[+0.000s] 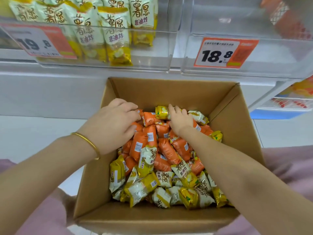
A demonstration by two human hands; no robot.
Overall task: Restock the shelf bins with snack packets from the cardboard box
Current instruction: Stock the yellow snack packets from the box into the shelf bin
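An open cardboard box (169, 92) sits below the shelf, holding several orange snack packets (149, 138) at the far side and several yellow-and-white packets (147, 185) near me. My left hand (113, 121), with a gold bangle on the wrist, reaches into the box, its fingers curled over orange packets at the far left. My right hand (179, 119) lies on the pile with fingers stretched onto a yellow packet (162, 112). A clear bin on the left (149, 65) holds yellow-and-white packets. The clear bin on the right (194, 68) holds an orange packet (286, 19) at its top right.
Price tags reading 19.8 (39, 41) and 18.8 (223, 53) hang on the bin fronts. A white shelf face (50, 94) runs behind the box. More bins with orange packaging (298, 92) stand at the right. White floor lies on both sides.
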